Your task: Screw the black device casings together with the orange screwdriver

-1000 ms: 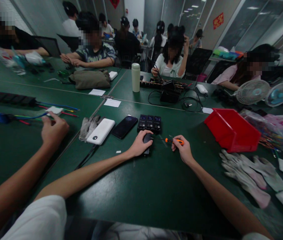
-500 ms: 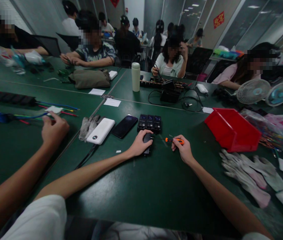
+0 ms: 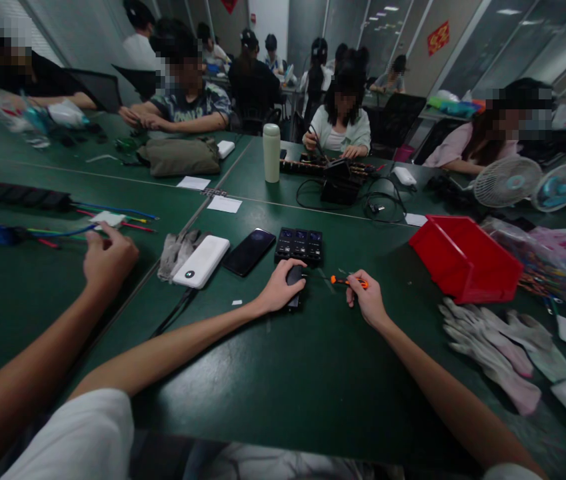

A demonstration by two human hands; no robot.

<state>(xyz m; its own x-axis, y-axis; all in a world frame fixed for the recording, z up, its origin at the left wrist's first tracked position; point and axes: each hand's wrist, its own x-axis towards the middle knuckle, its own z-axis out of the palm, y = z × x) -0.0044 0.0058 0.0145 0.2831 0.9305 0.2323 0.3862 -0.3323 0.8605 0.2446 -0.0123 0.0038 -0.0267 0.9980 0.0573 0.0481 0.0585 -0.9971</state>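
My left hand point(image 3: 281, 285) is closed around a small black block-like device point(image 3: 295, 275) on the green table, fingers over its top and thumb along its near side. Just behind it sits a black unit with three matching sections point(image 3: 299, 245). My right hand point(image 3: 367, 300) pinches an orange-and-black screwdriver point(image 3: 349, 282), held nearly level to the right of the device and apart from it; its thin tip is hard to make out. Left of my left hand lie a dark smartphone point(image 3: 249, 253) and a white power bank point(image 3: 201, 261) with a black cable.
A co-worker's hand point(image 3: 110, 257) touches a white piece among coloured wires at left. Grey gloves point(image 3: 493, 350) and a red bin point(image 3: 465, 260) lie at right. A pale green bottle point(image 3: 271, 155) stands farther back, near a black device with cables point(image 3: 340, 183).
My right hand has shifted very slightly and its fingers have altered their hold on the screwdriver. My left hand stays put. A person across the table has lowered a raised hand.
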